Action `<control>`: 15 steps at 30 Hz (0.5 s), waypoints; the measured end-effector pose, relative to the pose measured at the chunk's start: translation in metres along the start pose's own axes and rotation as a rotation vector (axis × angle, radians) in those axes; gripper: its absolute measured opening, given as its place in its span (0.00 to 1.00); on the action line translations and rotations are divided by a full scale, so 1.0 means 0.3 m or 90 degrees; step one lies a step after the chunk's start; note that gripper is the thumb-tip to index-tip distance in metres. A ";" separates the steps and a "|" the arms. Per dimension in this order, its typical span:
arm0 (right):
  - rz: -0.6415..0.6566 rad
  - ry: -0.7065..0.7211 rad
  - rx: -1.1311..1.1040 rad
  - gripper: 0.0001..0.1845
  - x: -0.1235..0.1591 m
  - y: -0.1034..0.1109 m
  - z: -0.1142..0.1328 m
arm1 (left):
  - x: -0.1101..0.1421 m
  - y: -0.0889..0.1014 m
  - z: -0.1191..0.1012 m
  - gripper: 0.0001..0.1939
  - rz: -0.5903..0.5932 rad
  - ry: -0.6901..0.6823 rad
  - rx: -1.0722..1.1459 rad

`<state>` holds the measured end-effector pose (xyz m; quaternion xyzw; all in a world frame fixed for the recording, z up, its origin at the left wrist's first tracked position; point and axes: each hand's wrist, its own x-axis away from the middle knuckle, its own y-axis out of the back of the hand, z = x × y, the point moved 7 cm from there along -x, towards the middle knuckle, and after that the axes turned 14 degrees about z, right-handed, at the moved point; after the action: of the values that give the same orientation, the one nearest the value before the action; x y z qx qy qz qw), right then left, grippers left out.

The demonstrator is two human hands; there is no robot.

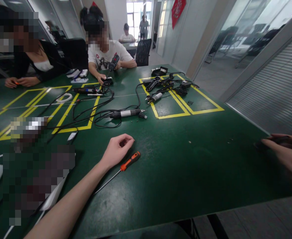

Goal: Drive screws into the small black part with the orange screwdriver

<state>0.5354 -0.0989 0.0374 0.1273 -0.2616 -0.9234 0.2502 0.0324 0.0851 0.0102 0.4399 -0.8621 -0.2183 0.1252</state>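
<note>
My left hand (118, 149) rests on the green table, its fingers curled closed and nothing visible in them. Just to its right lies a screwdriver (131, 161) with an orange and black handle, its metal shaft running back toward my forearm. At the right edge of the view, my right hand (286, 151) is closed around a dark object (260, 144). Motion blur and the fingers hide what kind of object it is. Small bits that look like screws (230, 140) lie on the table left of that hand.
A black and silver pen-shaped electric tool (126, 114) lies ahead with coiled cables. Yellow tape (173, 116) marks rectangles holding more tools, cables and a silver cylinder (158, 97). Across the table a person (121, 53) holds a power drill (113, 62); another person sits left. A glass partition stands right.
</note>
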 end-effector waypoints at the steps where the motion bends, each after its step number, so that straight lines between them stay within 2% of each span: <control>1: 0.008 -0.014 -0.017 0.16 0.000 -0.002 -0.008 | 0.000 0.001 -0.001 0.14 -0.001 0.000 0.000; 5: 0.028 -0.006 -0.093 0.20 -0.009 -0.014 -0.042 | 0.001 0.003 -0.004 0.14 -0.002 0.001 -0.001; 8: 0.014 0.043 -0.143 0.24 -0.005 -0.018 -0.036 | -0.001 0.002 -0.004 0.15 0.003 0.004 -0.002; 10: 0.022 0.046 -0.166 0.25 0.002 -0.024 -0.030 | -0.002 0.001 -0.003 0.15 0.003 0.007 -0.003; 13: 0.070 0.019 -0.179 0.28 -0.001 -0.035 -0.038 | -0.003 0.000 0.000 0.15 0.004 0.008 -0.002; 15: 0.117 0.034 -0.161 0.31 -0.024 -0.038 -0.059 | -0.003 -0.001 0.001 0.15 0.006 0.006 -0.002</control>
<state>0.5434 -0.0943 0.0172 0.0944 -0.1469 -0.9185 0.3548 0.0329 0.0857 0.0098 0.4366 -0.8633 -0.2169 0.1306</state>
